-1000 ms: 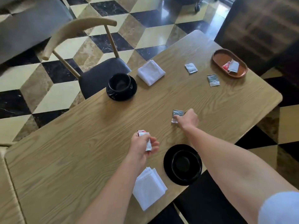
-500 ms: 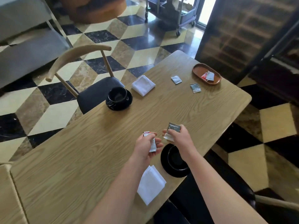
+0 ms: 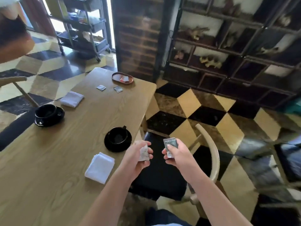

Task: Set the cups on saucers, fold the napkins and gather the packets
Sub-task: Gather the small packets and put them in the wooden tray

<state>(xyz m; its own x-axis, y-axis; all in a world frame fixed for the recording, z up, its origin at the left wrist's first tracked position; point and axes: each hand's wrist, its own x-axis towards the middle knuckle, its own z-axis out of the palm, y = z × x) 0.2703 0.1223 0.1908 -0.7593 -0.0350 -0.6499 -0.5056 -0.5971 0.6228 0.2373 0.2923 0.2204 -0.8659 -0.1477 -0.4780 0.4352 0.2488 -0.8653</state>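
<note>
My left hand (image 3: 138, 156) grips white packets (image 3: 144, 154) and my right hand (image 3: 176, 153) grips a grey packet (image 3: 170, 143); both hang off the table's right edge, above a chair seat. Two black cups sit on black saucers: one near the right edge (image 3: 117, 139), one at the left (image 3: 48, 114). A folded white napkin (image 3: 99, 167) lies near me, another (image 3: 72, 99) farther off. Two grey packets (image 3: 101, 87) (image 3: 118, 89) lie before the brown oval tray (image 3: 116, 77), which holds more packets (image 3: 124, 78).
The wooden table (image 3: 65, 144) runs away to the far corner. A black-seated wooden chair (image 3: 210, 154) stands under my hands; another chair (image 3: 17, 88) is at the left. A metal cart (image 3: 81, 28) and dark shelving (image 3: 228, 46) stand behind.
My right hand lifted the grey packet off the table and both hands drew back past the table's right edge. The view swung to the right and upward.
</note>
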